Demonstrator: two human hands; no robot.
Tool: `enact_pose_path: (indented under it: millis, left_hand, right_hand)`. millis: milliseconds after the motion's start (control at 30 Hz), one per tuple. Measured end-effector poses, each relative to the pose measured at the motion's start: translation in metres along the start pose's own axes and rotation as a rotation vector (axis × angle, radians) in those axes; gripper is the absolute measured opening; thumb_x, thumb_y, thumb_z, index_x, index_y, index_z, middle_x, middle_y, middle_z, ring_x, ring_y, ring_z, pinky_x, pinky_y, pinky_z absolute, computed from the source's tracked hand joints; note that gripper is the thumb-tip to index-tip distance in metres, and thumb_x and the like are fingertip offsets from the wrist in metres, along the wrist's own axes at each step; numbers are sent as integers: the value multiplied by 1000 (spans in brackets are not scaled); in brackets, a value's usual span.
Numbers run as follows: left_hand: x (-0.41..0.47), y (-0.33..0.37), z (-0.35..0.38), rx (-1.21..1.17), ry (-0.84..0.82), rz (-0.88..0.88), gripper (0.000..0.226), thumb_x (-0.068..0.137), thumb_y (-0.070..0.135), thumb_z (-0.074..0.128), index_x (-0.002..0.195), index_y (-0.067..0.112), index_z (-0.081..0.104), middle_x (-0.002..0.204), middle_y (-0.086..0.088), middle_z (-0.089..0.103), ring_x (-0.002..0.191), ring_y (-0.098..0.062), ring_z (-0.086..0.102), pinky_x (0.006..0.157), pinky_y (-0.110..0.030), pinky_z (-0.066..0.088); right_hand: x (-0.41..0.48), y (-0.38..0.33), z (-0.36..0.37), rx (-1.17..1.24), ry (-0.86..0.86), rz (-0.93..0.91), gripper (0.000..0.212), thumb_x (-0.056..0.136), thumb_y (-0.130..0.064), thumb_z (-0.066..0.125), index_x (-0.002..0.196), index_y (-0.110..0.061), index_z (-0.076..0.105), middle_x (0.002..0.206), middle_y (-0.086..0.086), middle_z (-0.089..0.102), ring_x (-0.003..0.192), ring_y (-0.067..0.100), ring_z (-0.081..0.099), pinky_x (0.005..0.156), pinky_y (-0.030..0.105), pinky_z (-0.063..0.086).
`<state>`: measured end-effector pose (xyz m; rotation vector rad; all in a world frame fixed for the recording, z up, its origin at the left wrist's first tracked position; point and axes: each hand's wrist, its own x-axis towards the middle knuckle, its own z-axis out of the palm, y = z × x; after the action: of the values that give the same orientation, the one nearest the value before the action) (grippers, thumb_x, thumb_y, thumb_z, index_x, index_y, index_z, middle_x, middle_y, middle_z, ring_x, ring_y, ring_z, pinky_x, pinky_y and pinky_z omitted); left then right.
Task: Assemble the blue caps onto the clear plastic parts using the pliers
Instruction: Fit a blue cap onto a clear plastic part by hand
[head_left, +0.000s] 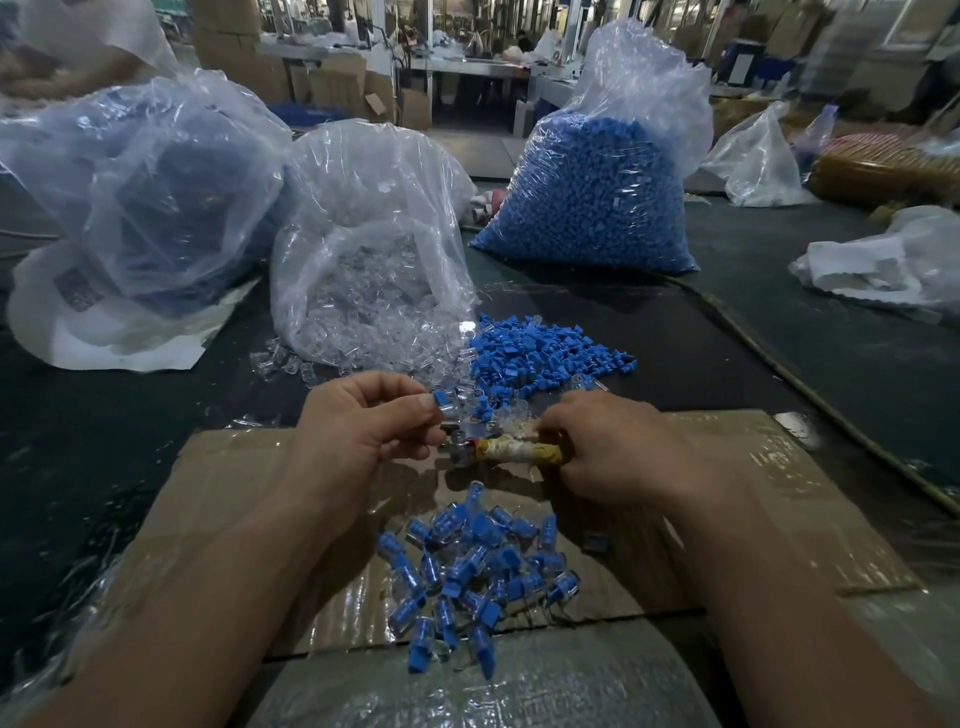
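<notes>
My left hand (358, 431) pinches a blue cap (443, 399) set on a clear plastic part, held just above the pliers' metal jaws (460, 448). My right hand (608, 447) grips the pliers by their tape-wrapped handles (519, 451). A loose heap of blue caps (540, 351) lies beyond my hands, beside clear plastic parts (374, 332) spilling from an open bag. Several capped pieces (478, 571) are piled on the cardboard in front of me.
A taped cardboard sheet (753, 493) covers the dark table under my hands. A full bag of blue caps (597, 192) stands at the back right, a large plastic bag (140, 197) at the back left. Crumpled bags (893, 260) lie far right.
</notes>
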<state>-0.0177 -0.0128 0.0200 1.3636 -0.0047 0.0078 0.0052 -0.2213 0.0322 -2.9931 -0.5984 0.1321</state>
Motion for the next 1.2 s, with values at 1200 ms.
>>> enact_pose_path:
  millis: [1200]
  left_hand:
    - [-6, 2, 6, 305, 143, 275, 17, 83, -6, 57, 75, 9, 59, 65, -5, 63, 52, -2, 60, 51, -12, 48]
  right_hand:
    - [-7, -22, -5, 271, 139, -4, 17, 85, -25, 57, 93, -33, 45, 88, -9, 52, 72, 3, 42, 58, 26, 31]
